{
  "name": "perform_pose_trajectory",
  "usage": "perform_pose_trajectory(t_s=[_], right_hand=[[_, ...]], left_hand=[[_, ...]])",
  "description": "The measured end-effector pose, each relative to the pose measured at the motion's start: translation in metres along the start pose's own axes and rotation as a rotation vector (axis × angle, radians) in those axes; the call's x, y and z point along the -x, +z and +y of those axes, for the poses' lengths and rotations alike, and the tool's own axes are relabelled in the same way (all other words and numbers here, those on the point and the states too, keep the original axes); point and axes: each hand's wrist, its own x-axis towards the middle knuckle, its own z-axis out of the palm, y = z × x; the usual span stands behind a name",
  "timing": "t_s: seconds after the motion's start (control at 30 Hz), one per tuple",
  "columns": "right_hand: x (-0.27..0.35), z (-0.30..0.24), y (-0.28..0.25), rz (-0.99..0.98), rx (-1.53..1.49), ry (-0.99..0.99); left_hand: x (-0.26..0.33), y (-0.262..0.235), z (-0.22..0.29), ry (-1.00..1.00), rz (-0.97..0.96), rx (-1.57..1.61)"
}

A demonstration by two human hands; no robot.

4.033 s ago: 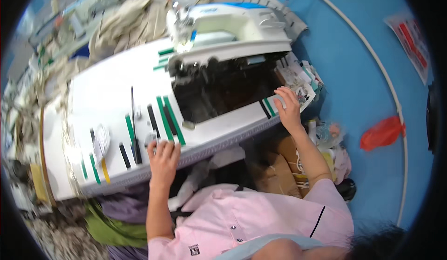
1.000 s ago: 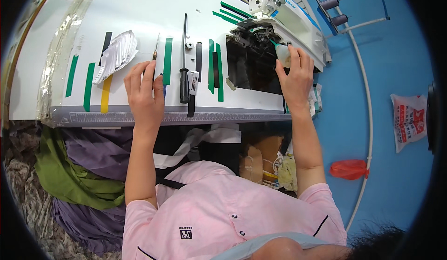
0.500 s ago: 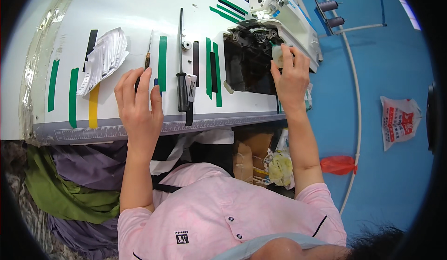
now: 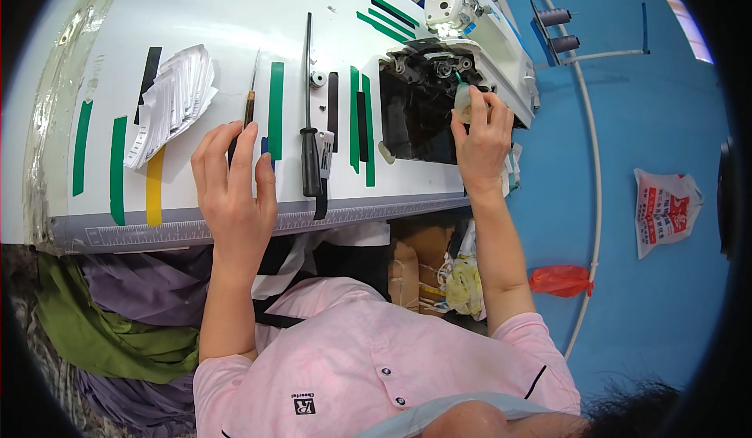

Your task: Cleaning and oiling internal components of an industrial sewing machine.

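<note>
White tabletop (image 4: pixel 215 15), bottle (image 4: pixel 462 104) slanting forward, nozzle (image 4: pixel 458 77) foremost

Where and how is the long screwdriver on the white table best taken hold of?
Best grip the screwdriver by its thick black handle, probably from above and the near side. The handle lies at the near end, wider than the thin shaft, which points away; a white tag sits close along the handle's right, so a sideways approach there looks tighter.

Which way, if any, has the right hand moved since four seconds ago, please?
Yes: the right hand moved away from the ruler strip, toward the tilted sewing machine.
</note>
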Motion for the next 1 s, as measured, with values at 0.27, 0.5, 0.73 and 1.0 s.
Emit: perform_pose_trajectory(t_s=[0.27,0.5,0.73,1.0], right_hand=[[0.005,-0.001,0.001,0.023,-0.044,0.02],[0.024,-0.003,0.005,0.068,-0.124,0.036],[0.038,-0.006,0.032,0.133,-0.237,0.095],[0.031,-0.009,0.049,0.142,-0.247,0.157]], left_hand=[[0.001,0.0,0.0,-0.003,0.0,-0.013],[0.001,0.002,0.002,-0.033,-0.007,-0.041],[0.001,0.005,0.006,-0.055,-0.022,-0.076],[0.003,0.008,0.005,-0.036,-0.029,-0.139]])
